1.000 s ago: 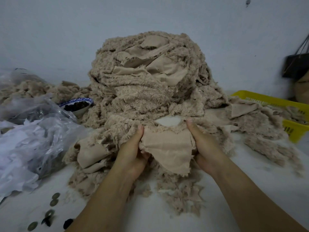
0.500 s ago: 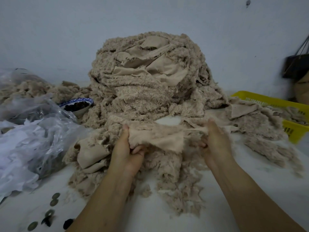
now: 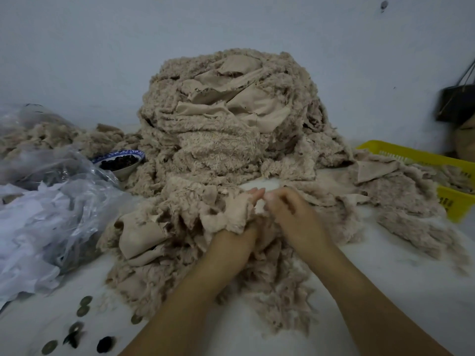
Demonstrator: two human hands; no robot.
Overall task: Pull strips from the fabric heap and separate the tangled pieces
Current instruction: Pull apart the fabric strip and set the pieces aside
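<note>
A tall heap of beige fleecy fabric [image 3: 226,124] fills the middle of the white table, with loose strips spilling toward me. My left hand [image 3: 239,227] is half buried in a bunched beige strip [image 3: 221,219], which drapes over its back while the fingers hold it. My right hand [image 3: 293,214] sits right beside it, fingers curled and pinching the same strip near a whitish tuft. The fingertips of both hands almost touch.
Crumpled clear plastic bags [image 3: 46,214] lie at the left. A blue-rimmed bowl of dark bits [image 3: 119,161] stands behind them. A yellow basket [image 3: 447,176] with scraps sits at the right. Several coins [image 3: 82,307] lie near the front left edge.
The hands had stretched a strip apart between them; now they have come together at the middle, and the strip is bunched over my left hand.
</note>
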